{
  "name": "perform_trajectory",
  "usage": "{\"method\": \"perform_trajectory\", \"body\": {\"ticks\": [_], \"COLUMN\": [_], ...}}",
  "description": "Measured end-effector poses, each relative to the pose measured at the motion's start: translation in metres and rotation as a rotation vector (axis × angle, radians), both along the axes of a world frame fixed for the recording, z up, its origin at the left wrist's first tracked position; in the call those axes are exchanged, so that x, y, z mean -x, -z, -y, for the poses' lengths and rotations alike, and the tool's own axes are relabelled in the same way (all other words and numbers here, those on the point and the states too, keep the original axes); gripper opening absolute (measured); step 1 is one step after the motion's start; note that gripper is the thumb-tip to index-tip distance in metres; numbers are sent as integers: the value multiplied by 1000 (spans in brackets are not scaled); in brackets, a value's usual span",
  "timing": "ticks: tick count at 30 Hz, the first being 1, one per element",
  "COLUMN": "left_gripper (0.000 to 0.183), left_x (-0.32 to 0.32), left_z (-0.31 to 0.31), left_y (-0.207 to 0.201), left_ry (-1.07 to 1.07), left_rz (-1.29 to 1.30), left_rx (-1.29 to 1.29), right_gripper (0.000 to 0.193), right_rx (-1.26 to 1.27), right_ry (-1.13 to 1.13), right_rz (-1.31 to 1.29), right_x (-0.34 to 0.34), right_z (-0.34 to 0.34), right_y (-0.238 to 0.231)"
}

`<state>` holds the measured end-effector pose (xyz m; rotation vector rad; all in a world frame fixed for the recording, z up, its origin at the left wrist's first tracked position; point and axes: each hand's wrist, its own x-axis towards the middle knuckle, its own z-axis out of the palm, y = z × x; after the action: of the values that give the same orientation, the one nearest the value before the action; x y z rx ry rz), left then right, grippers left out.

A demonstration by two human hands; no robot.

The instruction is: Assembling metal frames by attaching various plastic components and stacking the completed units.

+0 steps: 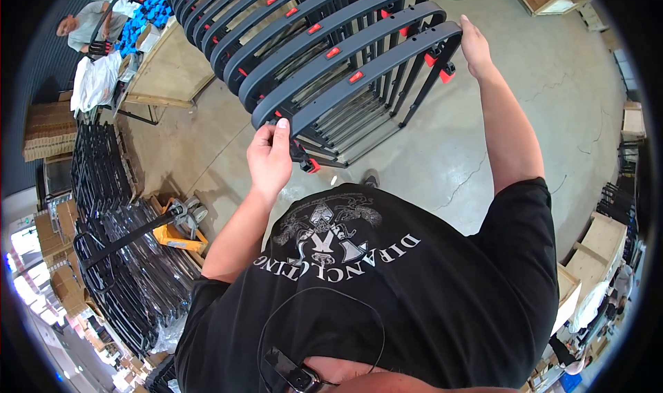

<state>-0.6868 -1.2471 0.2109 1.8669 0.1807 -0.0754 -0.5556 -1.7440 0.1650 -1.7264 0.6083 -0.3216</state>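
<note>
A row of dark grey, curved metal frames stands in front of me, with red inserts on their top bars and black legs below. Both my hands are on the nearest metal frame [387,65], one at each rounded end. My left hand [269,159] is closed round its left bend, thumb on top and fingers partly hidden. At the right bend my right hand [476,48] is pressed to the outer side; some of its fingers are out of sight behind the tube. Red-and-black clips [442,70] are on the legs beneath the bar.
To the left are stacked black tubes [128,269], a yellow pallet jack [178,235] and cardboard stacks [52,127]. A wooden crate [169,72] stands at far left, near another person [90,25] holding black tubing. Wooden crates [599,244] line the right side. The concrete floor [566,127] has cracks.
</note>
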Motion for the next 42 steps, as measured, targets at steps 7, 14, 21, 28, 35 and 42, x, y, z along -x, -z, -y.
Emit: {"method": "perform_trajectory", "body": {"ticks": [7, 14, 21, 28, 35, 42], "left_gripper": [36, 30, 29, 25, 29, 32], "left_x": [6, -26, -35, -70, -104, 54], "left_z": [-53, -263, -527, -543, -641, -860], "left_y": [-37, -5, 114, 117, 157, 319], "left_ry": [416, 775, 69, 100, 75, -185], "left_rz": [148, 127, -479, -431, -378, -1113], "left_rx": [-101, 62, 26, 236, -59, -877], "right_gripper": [31, 37, 48, 26, 48, 43], "right_rx": [-214, -14, 321, 1072, 655, 563], "right_ry": [278, 72, -822, -1442, -1311, -1567], "right_rz": [-75, -1190, -1082, -597, -682, -735], "right_x": [116, 387, 423, 162, -20, -267], "right_z": [-59, -252, -444, -558, -673, -806], "right_y": [76, 254, 238, 262, 346, 316]}}
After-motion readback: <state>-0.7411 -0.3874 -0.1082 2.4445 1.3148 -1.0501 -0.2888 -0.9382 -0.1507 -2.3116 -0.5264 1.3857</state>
